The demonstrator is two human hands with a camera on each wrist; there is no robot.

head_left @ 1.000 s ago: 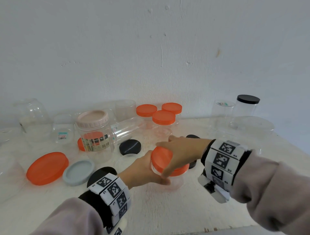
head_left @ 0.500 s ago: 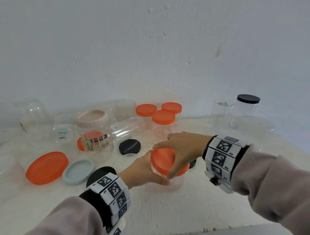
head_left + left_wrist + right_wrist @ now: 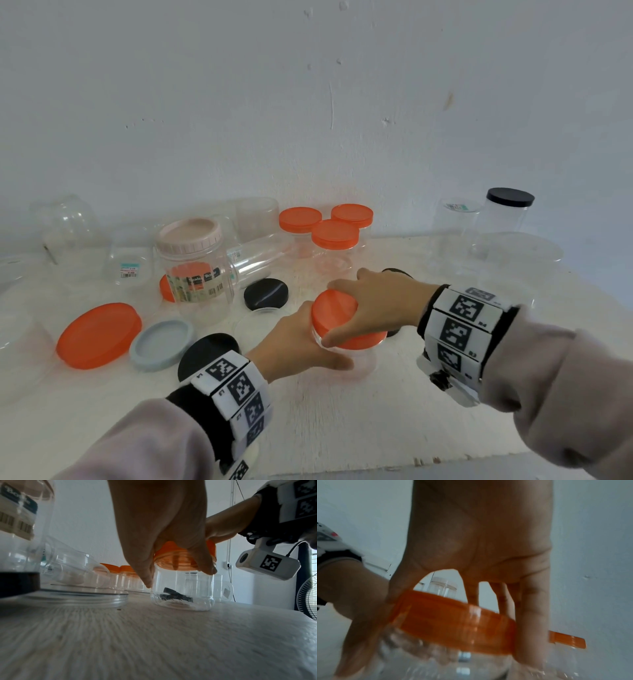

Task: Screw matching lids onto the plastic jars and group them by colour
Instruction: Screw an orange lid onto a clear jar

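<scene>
A small clear jar [image 3: 183,588] stands on the white table, topped by an orange lid [image 3: 337,313] that sits tilted. My left hand [image 3: 301,346] grips the jar's body from the left, thumb and fingers curled round it. My right hand [image 3: 373,305] grips the orange lid [image 3: 457,623] from above, fingers wrapped over its rim. Three clear jars with orange lids [image 3: 334,234] stand grouped at the back by the wall. One jar with a black lid [image 3: 510,198] stands at the back right.
Loose lids lie to the left: a large orange one [image 3: 97,334], a grey one [image 3: 161,342], a black one [image 3: 265,293] and another black one [image 3: 205,353]. A labelled jar with a pink lid [image 3: 191,260] and several open clear jars crowd the back left. The table's front edge [image 3: 376,471] is near.
My right hand has turned on the orange lid, its wrist swinging upward and the fingers shifting round the rim. The left hand and the jar have stayed in place.
</scene>
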